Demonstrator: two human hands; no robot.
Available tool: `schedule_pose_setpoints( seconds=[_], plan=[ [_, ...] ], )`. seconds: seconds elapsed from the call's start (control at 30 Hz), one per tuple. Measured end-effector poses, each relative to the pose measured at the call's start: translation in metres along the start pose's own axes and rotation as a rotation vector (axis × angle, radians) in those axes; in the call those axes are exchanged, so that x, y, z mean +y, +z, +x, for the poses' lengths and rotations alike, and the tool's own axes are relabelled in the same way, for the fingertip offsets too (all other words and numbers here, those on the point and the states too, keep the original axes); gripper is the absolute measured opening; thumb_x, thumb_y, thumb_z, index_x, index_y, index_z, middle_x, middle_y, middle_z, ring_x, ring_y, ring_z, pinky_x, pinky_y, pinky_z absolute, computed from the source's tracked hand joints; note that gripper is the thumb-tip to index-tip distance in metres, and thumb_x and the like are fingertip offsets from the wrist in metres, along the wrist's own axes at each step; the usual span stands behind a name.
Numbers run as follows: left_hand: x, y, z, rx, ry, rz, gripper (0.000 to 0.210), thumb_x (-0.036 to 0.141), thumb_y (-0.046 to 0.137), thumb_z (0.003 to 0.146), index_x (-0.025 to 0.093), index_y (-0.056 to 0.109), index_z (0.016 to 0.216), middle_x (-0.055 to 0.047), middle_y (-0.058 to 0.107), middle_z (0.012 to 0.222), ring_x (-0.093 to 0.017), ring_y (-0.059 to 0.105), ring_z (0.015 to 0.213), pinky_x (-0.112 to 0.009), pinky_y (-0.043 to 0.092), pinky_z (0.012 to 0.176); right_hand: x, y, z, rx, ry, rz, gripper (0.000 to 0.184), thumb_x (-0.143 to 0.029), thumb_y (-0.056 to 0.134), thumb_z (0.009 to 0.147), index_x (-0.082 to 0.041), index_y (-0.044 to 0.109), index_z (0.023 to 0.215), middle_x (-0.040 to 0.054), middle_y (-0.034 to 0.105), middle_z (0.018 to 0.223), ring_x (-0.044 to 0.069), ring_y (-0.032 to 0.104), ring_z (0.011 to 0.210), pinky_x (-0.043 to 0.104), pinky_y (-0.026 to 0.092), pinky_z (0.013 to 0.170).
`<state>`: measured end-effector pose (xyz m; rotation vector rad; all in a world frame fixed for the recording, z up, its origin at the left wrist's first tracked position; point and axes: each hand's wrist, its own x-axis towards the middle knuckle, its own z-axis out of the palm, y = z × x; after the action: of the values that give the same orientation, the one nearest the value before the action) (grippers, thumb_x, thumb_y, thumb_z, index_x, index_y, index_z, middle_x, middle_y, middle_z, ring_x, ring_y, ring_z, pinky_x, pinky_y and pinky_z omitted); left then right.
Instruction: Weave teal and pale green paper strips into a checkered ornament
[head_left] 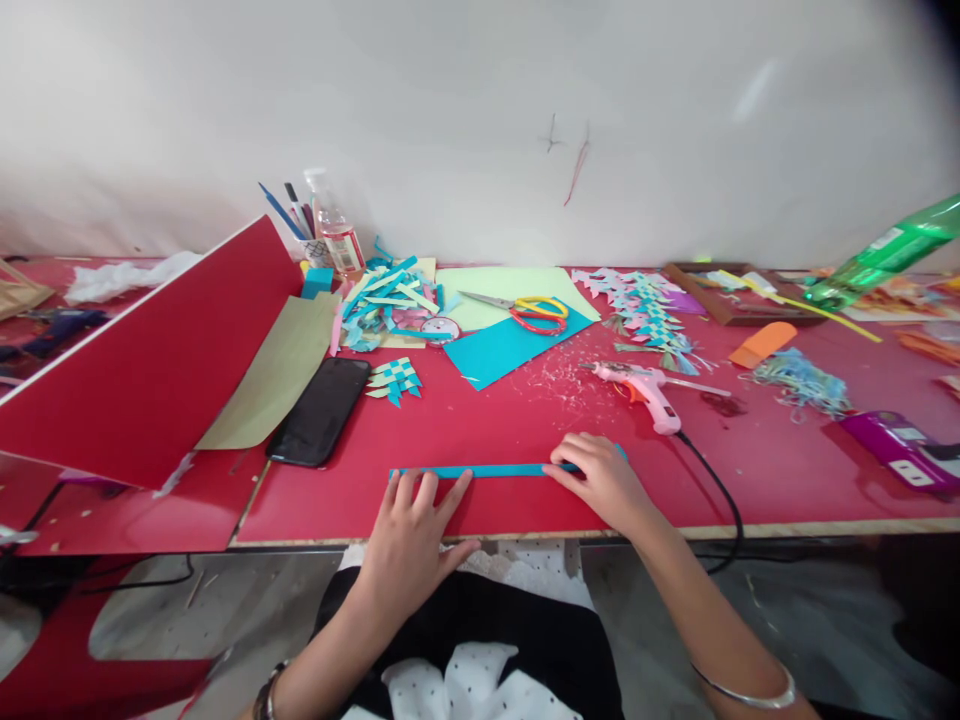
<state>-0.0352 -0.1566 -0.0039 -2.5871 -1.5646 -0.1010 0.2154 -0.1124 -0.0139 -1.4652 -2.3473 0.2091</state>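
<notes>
A long, narrow blue paper strip (pixel 504 471) lies flat near the front edge of the red table. My left hand (pixel 411 535) rests with spread fingers, its fingertips touching the strip's left part. Toward the right end, my right hand (pixel 600 482) is bent over the strip, thumb and fingers closed on it. The fingers cover part of that end. Beyond my hands lies a small woven piece of blue and pale green paper (pixel 396 379). A pink glue gun (pixel 641 392) is on the table past my right hand, with its cord running off the front edge.
Scissors (pixel 517 308) lie on a blue sheet (pixel 502 350). A black phone (pixel 319 412) is at left, near a leaning red board (pixel 150 370). Cut strips (pixel 390 300), woven paper pieces (pixel 645 305), a green bottle (pixel 885 255) and a purple device (pixel 900 450) surround the work area.
</notes>
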Motion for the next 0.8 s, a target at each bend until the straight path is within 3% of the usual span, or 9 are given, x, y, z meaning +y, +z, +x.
schedule_pose_setpoints(
  seconds=[0.3, 0.8],
  plan=[
    [0.001, -0.001, 0.001, 0.006, -0.017, -0.014, 0.064, 0.054, 0.047, 0.073, 0.030, 0.030, 0.130, -0.008, 0.046, 0.099, -0.027, 0.040, 0.097, -0.043, 0.036, 0.084, 0.018, -0.007, -0.016, 0.104, 0.044, -0.031, 0.020, -0.034, 0.048, 0.080, -0.019, 0.053, 0.067, 0.0015, 0.055, 0.070, 0.014, 0.047, 0.066, 0.030, 0.033, 0.068],
    [0.001, -0.003, 0.001, -0.032, -0.025, 0.007, 0.063, 0.051, 0.049, 0.074, 0.029, 0.030, 0.130, -0.008, 0.046, 0.099, -0.026, 0.041, 0.092, -0.041, 0.040, 0.080, 0.034, -0.004, -0.038, 0.334, 0.253, 0.025, 0.010, -0.027, 0.051, 0.074, -0.019, 0.050, 0.067, 0.0051, 0.051, 0.080, 0.018, 0.050, 0.077, 0.033, 0.041, 0.071]
  ],
)
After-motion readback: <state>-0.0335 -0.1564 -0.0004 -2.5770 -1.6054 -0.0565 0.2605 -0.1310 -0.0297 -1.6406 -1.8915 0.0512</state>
